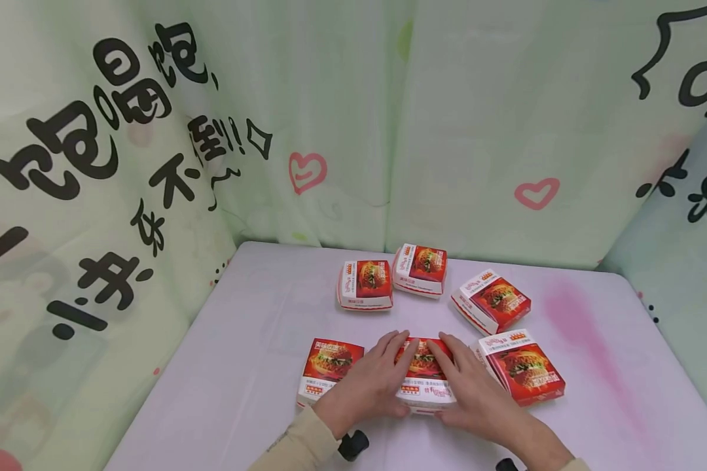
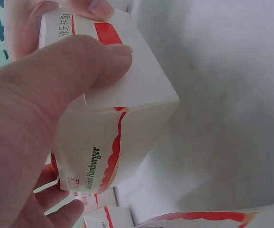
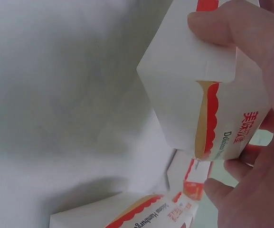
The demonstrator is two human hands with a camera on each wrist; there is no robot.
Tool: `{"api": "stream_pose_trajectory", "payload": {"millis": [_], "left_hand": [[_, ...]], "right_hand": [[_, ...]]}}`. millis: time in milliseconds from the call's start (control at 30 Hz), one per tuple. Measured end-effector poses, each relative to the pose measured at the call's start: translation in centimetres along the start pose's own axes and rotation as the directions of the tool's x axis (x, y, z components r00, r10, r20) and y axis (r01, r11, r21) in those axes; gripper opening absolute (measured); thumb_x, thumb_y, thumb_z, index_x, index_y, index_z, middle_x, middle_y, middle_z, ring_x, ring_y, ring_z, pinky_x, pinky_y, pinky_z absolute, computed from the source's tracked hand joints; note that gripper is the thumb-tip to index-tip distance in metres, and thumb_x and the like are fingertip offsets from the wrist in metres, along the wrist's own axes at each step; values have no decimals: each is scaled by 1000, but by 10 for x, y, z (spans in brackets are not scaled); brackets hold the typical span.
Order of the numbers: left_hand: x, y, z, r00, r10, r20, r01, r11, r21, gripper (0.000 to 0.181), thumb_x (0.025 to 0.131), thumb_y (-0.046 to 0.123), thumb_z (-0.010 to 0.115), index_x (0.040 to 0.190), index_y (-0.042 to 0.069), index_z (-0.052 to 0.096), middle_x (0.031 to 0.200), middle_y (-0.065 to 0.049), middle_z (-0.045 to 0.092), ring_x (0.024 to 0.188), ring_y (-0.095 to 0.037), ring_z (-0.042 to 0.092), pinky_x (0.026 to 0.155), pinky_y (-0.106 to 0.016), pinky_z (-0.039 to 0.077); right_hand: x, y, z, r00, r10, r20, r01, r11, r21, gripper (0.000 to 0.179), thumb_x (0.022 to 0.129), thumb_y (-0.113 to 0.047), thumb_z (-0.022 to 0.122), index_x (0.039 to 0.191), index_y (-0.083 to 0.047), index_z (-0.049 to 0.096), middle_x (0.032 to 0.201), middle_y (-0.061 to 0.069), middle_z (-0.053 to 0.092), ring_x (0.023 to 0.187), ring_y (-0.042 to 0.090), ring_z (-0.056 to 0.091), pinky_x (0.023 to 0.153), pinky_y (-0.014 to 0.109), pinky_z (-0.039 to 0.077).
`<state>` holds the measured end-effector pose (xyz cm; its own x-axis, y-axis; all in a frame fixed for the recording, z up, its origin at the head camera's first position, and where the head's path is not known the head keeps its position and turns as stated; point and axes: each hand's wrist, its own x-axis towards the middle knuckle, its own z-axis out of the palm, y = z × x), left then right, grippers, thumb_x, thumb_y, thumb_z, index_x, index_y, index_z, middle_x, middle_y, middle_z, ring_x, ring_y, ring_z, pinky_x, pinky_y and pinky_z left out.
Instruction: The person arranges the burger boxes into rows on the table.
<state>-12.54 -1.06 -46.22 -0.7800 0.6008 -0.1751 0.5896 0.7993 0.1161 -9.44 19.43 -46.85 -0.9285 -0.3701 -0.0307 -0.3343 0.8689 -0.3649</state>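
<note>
While left fingers [image 1: 405,363] and right fingers [image 1: 443,360] grip a box [image 1: 427,383], marked "Delicious Hamburger", "美味汉堡"

Looks like thin paperbd. on held box [image 1: 427,392]: smooth, creased clean at folds, printed on red top. Seems near matt on white faces in both wrist views. Looks same on other boxes [image 1: 365,284], incl. smooth finish. Reads as smooth, matt surf. on table [image 1: 259,314]; cloth or plastic, can't tell. Appears fabric-like on curtain [image 1: 342,98], w/ soft folds, low sheen, printed lettering. Looks like matt cloth on sleeve [image 1: 303,441]. Shows dark, matt finish on wrist piece [image 1: 353,446], mat'l unclear.
</note>
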Motion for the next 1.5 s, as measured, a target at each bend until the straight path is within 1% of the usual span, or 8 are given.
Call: {"api": "stream_pose_trajectory", "payload": {"millis": [333, 467, 700, 900, 1167, 1267, 1400, 1500], "left_hand": [[-8, 3, 7, 1000, -1, -19, 1, 1000, 28, 108, 74, 63, 78, 158, 24, 22, 161, 2, 24, 148, -19, 26, 112, -39, 45], [-11, 2, 9, 1000, 6, -20, -5, 999, 49, 108, 74, 63, 77, 158, 22, 23, 162, 1, 25, 148, -19, 26, 112, -38, 44], [-17, 5, 14, 999, -37, 23, 35, 995, 99, 108, 75, 59, 79, 158, 20, 22, 165, 1, 20, 153, -20, 18, 121, -33, 30], [-20, 14, 22, 999, -33, -15, 35, 986, 163, 107, 76, 57, 79, 157, 14, 25, 166, -4, 20, 154, -22, 17, 123, -33, 26], [-23, 15, 27, 998, -51, -32, 56, 981, 185, 106, 77, 56, 78, 158, 13, 24, 166, -6, 18, 155, -21, 15, 124, -33, 24], [-24, 15, 28, 998, -59, -35, 64, 981, 183, 106, 78, 55, 78, 158, 14, 23, 167, -6, 17, 155, -21, 14, 124, -35, 24], [-28, 16, 29, 997, -64, -47, 72, 979, 190, 105, 79, 51, 79, 158, 14, 22, 167, -5, 16, 155, -20, 14, 124, -36, 23], [-31, 17, 29, 997, -61, -55, 71, 976, 205, 103, 80, 49, 79, 158, 13, 22, 166, -5, 18, 155, -21, 15, 124, -37, 24]], "right_hand": [[-4, -6, 13, 1000, -23, -4, 23, 998, -62, 115, 64, -39, 90, 156, -9, 28, 163, 15, 22, 148, 38, 20, 116, 61, 29], [-4, -9, 19, 998, -41, -44, 36, 994, -98, 114, 63, -42, 90, 154, -6, 32, 162, 16, 26, 147, 38, 23, 117, 60, 29], [-3, -17, 28, 997, -28, -73, 21, 995, -92, 109, 63, -40, 91, 151, -4, 38, 157, 18, 34, 145, 39, 30, 115, 59, 35], [-3, -21, 33, 998, 1, -59, -3, 999, -32, 107, 64, -37, 92, 150, -3, 39, 157, 18, 33, 146, 38, 29, 114, 56, 37], [-5, -20, 39, 997, -25, -68, 19, 996, -82, 111, 66, -43, 90, 152, -1, 35, 162, 17, 27, 149, 37, 22, 118, 56, 30], [-7, -22, 45, 992, -52, -115, 38, 992, -121, 111, 65, -44, 89, 151, 0, 35, 162, 17, 27, 150, 36, 22, 119, 55, 28], [-10, -24, 52, 979, -77, -189, 50, 988, -143, 110, 65, -43, 89, 151, 1, 36, 162, 17, 28, 149, 34, 23, 127, 36, 0], [-12, -26, 57, 975, -79, -206, 49, 988, -144, 111, 65, -43, 88, 151, 1, 34, 162, 16, 26, 150, 34, 23, 117, 19, -20]]}}
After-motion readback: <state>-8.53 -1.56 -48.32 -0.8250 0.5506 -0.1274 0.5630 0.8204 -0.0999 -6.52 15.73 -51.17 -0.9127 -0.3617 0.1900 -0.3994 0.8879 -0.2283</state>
